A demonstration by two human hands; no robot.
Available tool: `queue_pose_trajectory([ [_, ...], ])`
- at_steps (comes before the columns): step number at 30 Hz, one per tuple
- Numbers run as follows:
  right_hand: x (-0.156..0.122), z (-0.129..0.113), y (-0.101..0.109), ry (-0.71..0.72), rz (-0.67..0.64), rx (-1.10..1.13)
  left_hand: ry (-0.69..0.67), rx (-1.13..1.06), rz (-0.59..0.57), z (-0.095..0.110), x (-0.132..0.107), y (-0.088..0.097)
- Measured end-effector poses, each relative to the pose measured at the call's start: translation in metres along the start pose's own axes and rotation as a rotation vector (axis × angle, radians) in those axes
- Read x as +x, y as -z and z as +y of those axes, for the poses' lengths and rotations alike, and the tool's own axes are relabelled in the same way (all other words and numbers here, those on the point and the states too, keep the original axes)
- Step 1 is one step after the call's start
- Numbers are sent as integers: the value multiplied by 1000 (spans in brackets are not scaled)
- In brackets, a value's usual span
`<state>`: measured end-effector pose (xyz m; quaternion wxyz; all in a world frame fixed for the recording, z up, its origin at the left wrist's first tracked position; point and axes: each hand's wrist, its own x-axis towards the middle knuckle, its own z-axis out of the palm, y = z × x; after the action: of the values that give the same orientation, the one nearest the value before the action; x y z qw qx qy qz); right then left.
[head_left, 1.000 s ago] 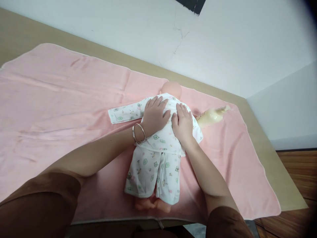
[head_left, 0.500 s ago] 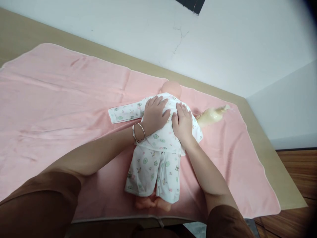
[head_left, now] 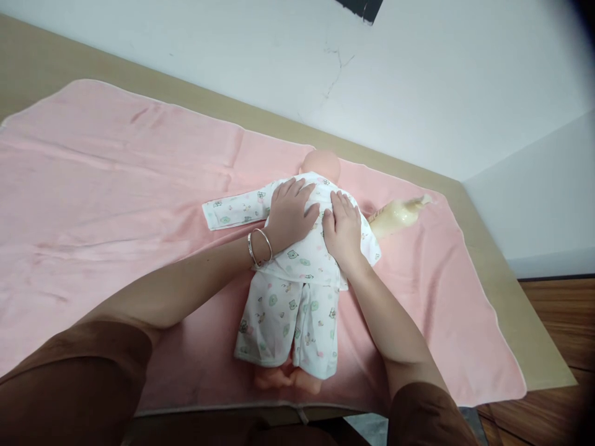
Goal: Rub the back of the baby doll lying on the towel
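Fingers (head_left: 294,191) of the left hand (head_left: 289,218) lie spread, those of the right hand (head_left: 344,236) closer together, flat on the doll (head_left: 302,263), back-up atop the blanket (head_left: 139,186); uneven pressure could slide it askew.

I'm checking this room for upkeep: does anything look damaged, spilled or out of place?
Thin, branching dark lines mark the wall behind the table, looking like cracks. A bottle lies on its side on the blanket, beside the doll, perhaps tipped over; no spill shows.
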<state>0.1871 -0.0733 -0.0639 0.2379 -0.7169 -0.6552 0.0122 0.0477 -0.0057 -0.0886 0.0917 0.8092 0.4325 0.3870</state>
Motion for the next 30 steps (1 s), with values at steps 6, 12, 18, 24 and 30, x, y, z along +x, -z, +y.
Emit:
queue_pose_trajectory([
  [6, 1, 3, -3, 7, 12, 12, -5, -1, 14, -1, 0, -1],
  [12, 1, 4, -3, 18, 18, 3, 12, -19, 1, -2, 1, -2],
  [18, 1, 5, -4, 17, 29, 14, 8, -2, 26, -4, 1, -4],
  [24, 1, 7, -6, 19, 34, 21, 19, -16, 2, -5, 1, -4],
  [30, 2, 8, -6, 17, 32, 6, 12, -10, -2, -6, 2, -5],
])
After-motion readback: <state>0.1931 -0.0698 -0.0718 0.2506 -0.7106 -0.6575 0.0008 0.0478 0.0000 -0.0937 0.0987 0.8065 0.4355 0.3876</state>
